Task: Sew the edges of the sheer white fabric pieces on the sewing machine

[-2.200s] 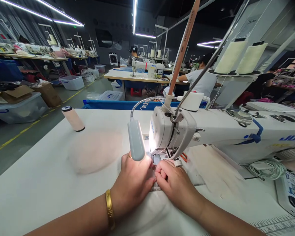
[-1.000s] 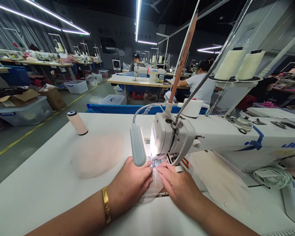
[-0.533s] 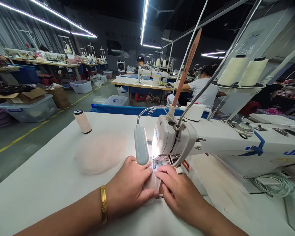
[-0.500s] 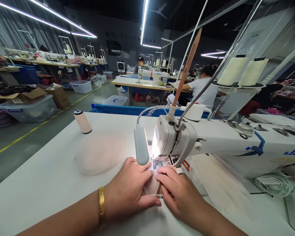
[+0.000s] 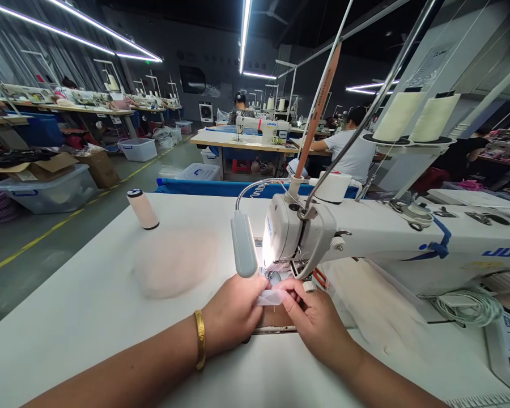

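Between my hands, a small pale sheer fabric piece (image 5: 270, 297) is stretched in front of the needle area of the white sewing machine (image 5: 283, 226). My left hand (image 5: 237, 303) pinches its left end; a gold bangle circles that wrist. My right hand (image 5: 312, 311) pinches the right end between thumb and fingers. Just below the fabric, a brown surface with a pale edge strip (image 5: 276, 320) shows. The grey lamp (image 5: 243, 243) hangs above my left hand and lights the needle area. Fingertips of my left hand are partly hidden behind the fabric.
A peach thread spool (image 5: 143, 209) stands at the table's back left, with a sheer pale fabric pile (image 5: 176, 263) nearer. More pale fabric (image 5: 374, 300) lies under the machine arm, right of my right hand. Red-handled snips (image 5: 319, 277) rest beside the needle area. People sit at machines beyond.
Both hands have shifted and closed on the fabric, which is now lifted and stretched between them. My left thumb has moved up from the lower edge, and the brown surface now shows below.
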`<state>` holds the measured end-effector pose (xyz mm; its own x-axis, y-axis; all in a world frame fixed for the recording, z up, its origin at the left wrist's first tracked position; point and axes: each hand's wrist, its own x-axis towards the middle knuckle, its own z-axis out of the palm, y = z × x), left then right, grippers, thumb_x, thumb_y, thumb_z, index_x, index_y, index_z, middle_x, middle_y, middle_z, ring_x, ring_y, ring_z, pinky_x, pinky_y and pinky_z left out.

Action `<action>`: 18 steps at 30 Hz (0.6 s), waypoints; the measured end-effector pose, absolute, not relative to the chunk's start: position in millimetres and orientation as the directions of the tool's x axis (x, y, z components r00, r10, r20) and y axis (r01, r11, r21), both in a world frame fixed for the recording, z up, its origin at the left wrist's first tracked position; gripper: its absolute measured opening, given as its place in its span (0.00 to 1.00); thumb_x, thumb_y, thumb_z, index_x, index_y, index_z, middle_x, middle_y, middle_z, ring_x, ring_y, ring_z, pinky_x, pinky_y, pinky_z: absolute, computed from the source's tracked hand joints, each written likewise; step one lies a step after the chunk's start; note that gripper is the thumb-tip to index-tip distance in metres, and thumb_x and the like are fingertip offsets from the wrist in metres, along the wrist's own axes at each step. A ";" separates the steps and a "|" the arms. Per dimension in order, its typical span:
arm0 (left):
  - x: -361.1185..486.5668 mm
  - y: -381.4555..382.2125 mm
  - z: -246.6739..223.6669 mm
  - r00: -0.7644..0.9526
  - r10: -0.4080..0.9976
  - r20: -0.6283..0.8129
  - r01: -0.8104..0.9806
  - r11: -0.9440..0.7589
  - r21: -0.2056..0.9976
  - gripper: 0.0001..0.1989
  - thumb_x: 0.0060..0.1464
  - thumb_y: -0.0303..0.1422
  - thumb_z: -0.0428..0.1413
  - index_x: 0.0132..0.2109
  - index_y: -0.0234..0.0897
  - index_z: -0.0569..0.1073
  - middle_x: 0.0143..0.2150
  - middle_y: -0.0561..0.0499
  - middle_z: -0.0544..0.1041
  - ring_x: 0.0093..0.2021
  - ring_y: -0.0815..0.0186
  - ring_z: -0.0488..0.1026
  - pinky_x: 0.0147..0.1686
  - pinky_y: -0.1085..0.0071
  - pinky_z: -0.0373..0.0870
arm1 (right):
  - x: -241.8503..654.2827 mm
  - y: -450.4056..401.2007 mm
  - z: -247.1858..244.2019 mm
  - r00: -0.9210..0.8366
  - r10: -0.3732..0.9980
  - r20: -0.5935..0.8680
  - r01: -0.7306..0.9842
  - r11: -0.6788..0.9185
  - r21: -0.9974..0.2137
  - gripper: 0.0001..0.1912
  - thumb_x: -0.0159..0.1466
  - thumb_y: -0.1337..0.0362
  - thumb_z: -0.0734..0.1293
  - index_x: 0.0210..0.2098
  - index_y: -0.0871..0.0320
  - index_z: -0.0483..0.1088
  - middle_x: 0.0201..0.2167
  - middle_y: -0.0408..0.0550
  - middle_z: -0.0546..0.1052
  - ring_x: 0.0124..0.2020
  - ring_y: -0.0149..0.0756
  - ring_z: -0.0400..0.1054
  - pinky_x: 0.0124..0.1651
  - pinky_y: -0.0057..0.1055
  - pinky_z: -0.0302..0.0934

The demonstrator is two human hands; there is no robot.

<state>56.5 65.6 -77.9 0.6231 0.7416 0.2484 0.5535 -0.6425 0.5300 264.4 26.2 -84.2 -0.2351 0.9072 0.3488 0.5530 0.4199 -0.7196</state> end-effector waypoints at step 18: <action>42.0 53.6 -75.8 0.794 0.478 0.376 0.409 -0.877 0.251 0.11 0.49 0.16 0.54 0.32 0.37 0.73 0.37 0.53 0.80 0.35 0.63 0.71 0.37 0.64 0.64 | 277.2 17.5 -87.1 -0.596 0.709 0.377 0.669 0.698 -0.254 0.14 0.71 0.74 0.55 0.31 0.55 0.59 0.27 0.41 0.68 0.28 0.35 0.60 0.40 0.36 0.55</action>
<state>42.0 53.6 -75.8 0.7939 0.4777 0.3763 0.4088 -0.8774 0.2513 277.2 17.5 -87.1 -0.5960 0.7090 0.3769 0.6694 0.6980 -0.2544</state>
